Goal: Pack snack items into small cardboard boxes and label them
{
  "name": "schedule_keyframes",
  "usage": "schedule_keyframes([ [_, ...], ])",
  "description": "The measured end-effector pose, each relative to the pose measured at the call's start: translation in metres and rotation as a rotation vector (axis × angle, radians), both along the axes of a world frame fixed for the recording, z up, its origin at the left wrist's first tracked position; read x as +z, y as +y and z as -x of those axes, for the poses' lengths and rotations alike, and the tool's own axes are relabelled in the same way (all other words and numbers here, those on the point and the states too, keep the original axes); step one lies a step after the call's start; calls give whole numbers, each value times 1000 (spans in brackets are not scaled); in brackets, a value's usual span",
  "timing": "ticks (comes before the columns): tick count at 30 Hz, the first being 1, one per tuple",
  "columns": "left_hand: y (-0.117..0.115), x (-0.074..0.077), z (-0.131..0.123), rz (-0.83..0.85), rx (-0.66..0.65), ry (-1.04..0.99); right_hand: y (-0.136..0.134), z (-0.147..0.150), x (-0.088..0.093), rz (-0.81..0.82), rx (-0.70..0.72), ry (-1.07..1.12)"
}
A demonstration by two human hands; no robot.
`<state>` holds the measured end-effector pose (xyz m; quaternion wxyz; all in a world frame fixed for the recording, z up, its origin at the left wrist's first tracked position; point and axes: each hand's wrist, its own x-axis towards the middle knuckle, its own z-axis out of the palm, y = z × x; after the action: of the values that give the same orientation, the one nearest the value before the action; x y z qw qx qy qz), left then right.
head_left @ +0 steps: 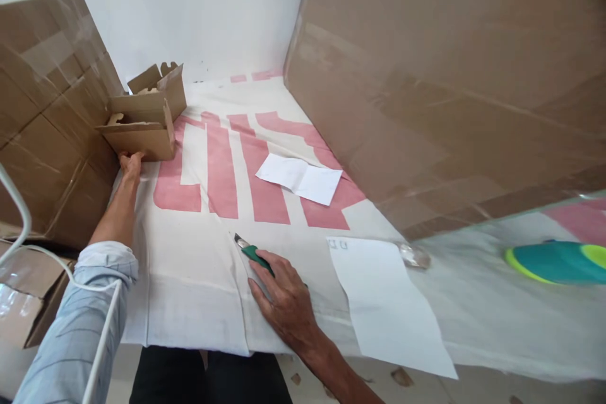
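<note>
At the far left of the table, my left hand [131, 164] grips the lower near edge of a small open cardboard box [142, 142]; some of its fingertips are hidden by the box. Right behind stands a second small cardboard box [175, 91] with its flaps up. Closer to me, my right hand [284, 293] rests low over the table, closed around a green utility knife [257, 257]. The knife's metal tip points up and to the left. A folded white paper [299, 178] lies beyond this hand, and a larger white sheet [386, 303] lies to its right.
Big taped cardboard boxes stand at the left [52, 113] and right [426, 88] on the pink-lettered white cloth [189, 265]. A clear tape roll [414, 256] and a teal and lime object [563, 262] lie at the right. A white cable [101, 347] crosses my left sleeve.
</note>
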<state>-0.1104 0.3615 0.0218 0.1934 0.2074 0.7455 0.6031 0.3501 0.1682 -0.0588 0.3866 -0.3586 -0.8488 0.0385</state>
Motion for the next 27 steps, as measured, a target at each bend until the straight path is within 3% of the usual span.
schedule_keyframes([
  [6,0,8,-6,13,-97,-121,1,2,-4,24,1,15],
  [10,-14,7,-40,-18,-119,-149,2,3,-5,12,4,36],
  [14,-42,12,-88,-96,-165,-159,3,4,-9,15,9,60],
  [17,-78,15,-126,-153,-261,-157,4,4,-13,24,-7,92],
  [22,-161,11,-182,-191,-462,-95,5,6,-18,66,-97,82],
  [27,-244,0,-209,-126,-634,-21,6,10,-18,122,-193,-7],
])
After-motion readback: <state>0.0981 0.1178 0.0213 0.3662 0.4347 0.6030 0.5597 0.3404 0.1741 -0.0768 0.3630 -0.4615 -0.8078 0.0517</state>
